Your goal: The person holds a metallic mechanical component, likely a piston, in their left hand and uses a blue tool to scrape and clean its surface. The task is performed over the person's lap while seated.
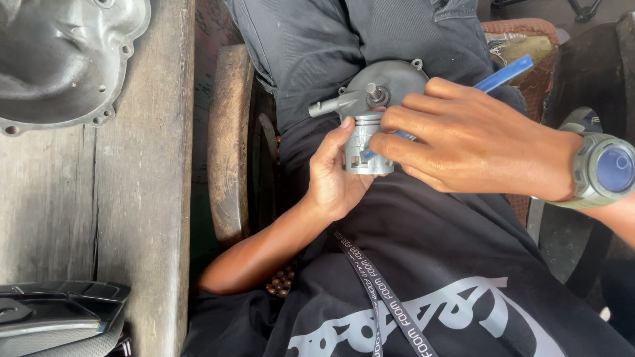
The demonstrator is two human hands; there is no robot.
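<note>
A small grey metal piston (368, 147) sits over the person's lap, near the middle of the scene, grasped from the left by the left hand (336, 175). The right hand (463, 142) is clenched around a blue-handled tool (504, 73) whose tip meets the piston. Just beyond lies a grey metal housing (383, 86). Far left, a wooden bench (142, 198) carries a grey engine cover (63, 59).
</note>
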